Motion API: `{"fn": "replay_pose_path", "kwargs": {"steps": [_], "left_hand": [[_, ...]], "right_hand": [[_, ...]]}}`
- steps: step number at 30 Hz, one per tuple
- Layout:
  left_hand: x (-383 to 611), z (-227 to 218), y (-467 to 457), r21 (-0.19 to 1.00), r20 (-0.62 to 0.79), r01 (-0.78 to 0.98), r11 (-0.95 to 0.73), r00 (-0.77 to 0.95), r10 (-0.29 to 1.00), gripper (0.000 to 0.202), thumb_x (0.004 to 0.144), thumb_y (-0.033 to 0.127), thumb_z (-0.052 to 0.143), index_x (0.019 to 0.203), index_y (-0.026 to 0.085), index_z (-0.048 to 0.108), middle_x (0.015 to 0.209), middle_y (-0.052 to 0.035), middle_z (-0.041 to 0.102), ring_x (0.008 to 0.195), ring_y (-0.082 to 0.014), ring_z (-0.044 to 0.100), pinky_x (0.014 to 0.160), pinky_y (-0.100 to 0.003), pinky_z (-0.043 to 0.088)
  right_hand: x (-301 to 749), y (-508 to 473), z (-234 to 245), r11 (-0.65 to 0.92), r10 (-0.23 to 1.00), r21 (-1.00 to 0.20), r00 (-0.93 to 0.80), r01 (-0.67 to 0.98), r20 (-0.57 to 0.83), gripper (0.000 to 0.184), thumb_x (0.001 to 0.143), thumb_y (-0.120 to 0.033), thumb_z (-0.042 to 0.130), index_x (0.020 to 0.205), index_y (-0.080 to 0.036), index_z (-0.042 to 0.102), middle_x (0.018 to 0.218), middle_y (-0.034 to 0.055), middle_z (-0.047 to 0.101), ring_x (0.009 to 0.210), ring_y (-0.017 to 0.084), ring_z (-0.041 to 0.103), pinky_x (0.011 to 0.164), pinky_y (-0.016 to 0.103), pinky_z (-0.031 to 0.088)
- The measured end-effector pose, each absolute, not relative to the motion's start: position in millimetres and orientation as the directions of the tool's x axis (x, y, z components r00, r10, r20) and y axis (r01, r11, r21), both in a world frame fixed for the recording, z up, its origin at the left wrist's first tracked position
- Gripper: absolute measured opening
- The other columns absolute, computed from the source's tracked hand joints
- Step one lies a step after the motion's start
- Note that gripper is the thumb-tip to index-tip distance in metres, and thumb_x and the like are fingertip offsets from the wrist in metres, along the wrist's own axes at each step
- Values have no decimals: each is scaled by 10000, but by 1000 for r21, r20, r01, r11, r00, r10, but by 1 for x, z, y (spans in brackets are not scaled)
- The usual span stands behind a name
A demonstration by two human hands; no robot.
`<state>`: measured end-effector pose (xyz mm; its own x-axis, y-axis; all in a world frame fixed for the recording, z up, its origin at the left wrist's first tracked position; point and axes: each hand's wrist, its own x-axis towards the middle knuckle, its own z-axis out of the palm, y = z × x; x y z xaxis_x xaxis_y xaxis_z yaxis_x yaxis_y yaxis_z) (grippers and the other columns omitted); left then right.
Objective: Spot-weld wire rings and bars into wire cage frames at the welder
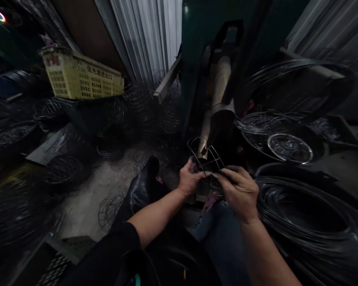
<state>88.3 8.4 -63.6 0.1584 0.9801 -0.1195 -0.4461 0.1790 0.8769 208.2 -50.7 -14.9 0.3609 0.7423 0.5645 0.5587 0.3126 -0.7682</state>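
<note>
Wire frame (212,161) sits near the middle, toward four o'clock, by the tip of a metal bar (207,125). Your left hand (191,176) is curled, pinching its left side; your right hand (240,190) is nearly closed, pinching its right side. Pale, dirty floor (92,186) shows at eight o'clock. Around the dark room are a yellow crate (86,77) at ten, a ridged wall (149,37) past eleven, and big wire loops (282,228) at four.

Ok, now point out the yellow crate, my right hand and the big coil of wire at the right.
Yellow crate (82,76): head view, on its long side wall.
Right hand (241,194): head view, on the back of the hand.
Wire coil (292,233): head view, on the near strands of its ring.
</note>
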Motion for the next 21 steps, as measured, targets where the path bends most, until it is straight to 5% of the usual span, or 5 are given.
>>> {"fn": "replay_pose_path", "kwargs": {"steps": [4, 21], "left_hand": [[83, -55, 13, 859, -98, -478, 186, 203, 974, 645, 546, 184, 843, 1154, 146, 630, 1035, -51, 697, 905, -149, 642, 896, -287, 503], [79, -53, 21, 811, -158, -515, 277, 263, 952, 493, 552, 230, 824, 1017, 141, 687, 931, -34, 709, 813, -128, 633, 834, -264, 484]], "right_hand": [[201, -38, -8, 282, 724, -709, 341, 647, 599, 158, 808, -330, 655, 743, -205, 726, 781, 38, 654, 687, 174, 619, 626, 295, 507], [193, -13, 5, 156, 728, -632, 345, 759, 593, 203, 783, -376, 639, 727, -196, 716, 811, 56, 681, 740, 206, 639, 707, 343, 503]]}}
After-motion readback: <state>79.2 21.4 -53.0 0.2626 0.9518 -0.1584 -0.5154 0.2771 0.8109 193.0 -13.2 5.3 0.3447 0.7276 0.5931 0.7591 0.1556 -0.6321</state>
